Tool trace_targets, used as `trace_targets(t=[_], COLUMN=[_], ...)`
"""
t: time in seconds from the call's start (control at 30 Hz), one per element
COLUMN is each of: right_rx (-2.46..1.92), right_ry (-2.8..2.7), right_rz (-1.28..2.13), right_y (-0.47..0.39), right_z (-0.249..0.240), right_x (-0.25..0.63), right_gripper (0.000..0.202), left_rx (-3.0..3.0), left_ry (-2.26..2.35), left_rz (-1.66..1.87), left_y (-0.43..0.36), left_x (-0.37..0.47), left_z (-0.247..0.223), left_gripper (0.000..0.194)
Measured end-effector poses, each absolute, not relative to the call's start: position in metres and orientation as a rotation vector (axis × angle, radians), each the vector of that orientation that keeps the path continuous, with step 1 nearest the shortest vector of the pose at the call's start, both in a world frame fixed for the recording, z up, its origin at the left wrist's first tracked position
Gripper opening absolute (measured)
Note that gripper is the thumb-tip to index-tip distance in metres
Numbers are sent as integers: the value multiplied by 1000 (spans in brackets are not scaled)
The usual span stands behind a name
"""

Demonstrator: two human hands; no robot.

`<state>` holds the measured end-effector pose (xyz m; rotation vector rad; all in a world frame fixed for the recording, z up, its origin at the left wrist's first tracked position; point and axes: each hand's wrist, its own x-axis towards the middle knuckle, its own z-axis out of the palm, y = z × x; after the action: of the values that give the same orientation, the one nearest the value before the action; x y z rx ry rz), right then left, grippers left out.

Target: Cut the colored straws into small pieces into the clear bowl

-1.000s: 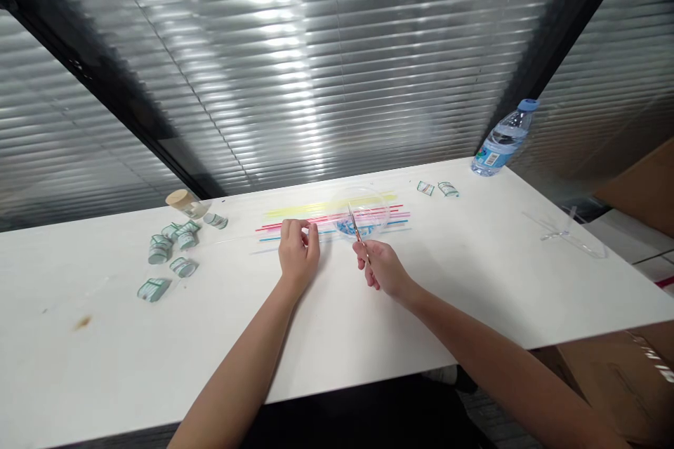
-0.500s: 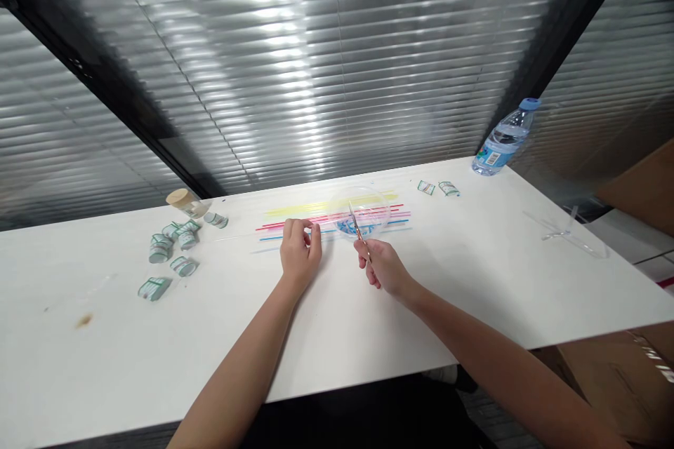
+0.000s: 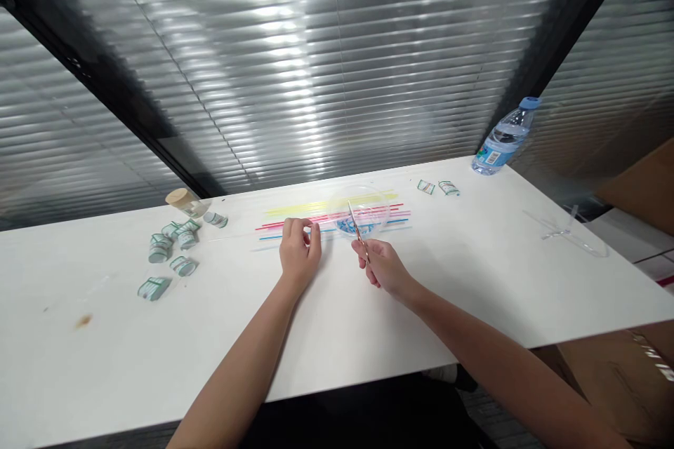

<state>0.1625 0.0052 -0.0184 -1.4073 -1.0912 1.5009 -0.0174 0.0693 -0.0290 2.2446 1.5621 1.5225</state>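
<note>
Metal scissors (image 3: 354,221) gripped in R hand (image 3: 386,266), blades over clear bowl (image 3: 386,214) w/ blue bits (image 3: 347,226); L hand (image 3: 300,252) fingers curled by strips (image 3: 302,209), can't tell if holding anything. Pos. approx. unchanged vs. 0.5 s ago.

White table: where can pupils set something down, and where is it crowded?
Bare: between right hand, right packets and clear plastic; between left forearm and right forearm; between left forearm and left packets. Crowded: the middle, with bowl, strips and left hand; rear left, around the jar.
</note>
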Motion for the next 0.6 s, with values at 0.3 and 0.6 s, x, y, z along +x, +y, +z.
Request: trace_targets(t=[0.3,0.6], right_rx=[-1377,-1370], right_ry=[-1078,-1075], right_rz=[1503,1500], right_y=[7,6], right_z=[-21,-19], right_x=[162,161], right_gripper=[61,59], left_rx=[2248,2233], left_ry=[1579,1601], left_rz=[1505,1469], left_y=[69,69], left_x=[-17,-17], left_z=[-29,-28], left_gripper=[11,13])
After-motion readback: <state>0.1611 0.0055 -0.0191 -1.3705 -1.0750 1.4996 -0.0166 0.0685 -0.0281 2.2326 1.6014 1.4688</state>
